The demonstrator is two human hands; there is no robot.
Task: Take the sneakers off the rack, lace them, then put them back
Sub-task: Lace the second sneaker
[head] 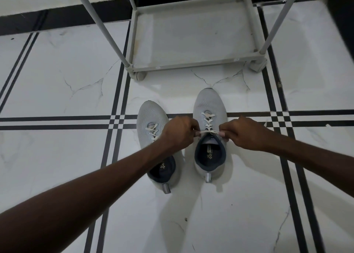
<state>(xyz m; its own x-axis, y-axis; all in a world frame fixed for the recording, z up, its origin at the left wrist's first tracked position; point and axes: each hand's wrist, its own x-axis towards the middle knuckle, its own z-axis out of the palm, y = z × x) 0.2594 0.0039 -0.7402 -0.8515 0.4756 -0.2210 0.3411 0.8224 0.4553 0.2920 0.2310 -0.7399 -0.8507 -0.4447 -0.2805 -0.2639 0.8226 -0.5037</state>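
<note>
Sneakers sit side by side on a white marble-look floor [57, 84] crossed by black double lines, toes pointing toward the grey rack [188, 65] that stands just beyond them. The right sneaker [209, 107] lies nearer the rack; the left sneaker [149, 116] sits just beside it, set slightly back. A person's left hand [179, 132] and right hand [243, 132] meet over the right sneaker's tongue, each with fingers closed in a pinch on one end of the cream lace [208, 131], which runs taut between them across the top eyelets. Below that, the lace crisscrosses toward the toe. The left forearm crosses above the left sneaker, hiding part of its collar; its own lace is threaded and lies loose. Pale print shows on both dark insoles: a small logo and a few letters, too small to read. The rack's bottom shelf holds nothing visible.
</note>
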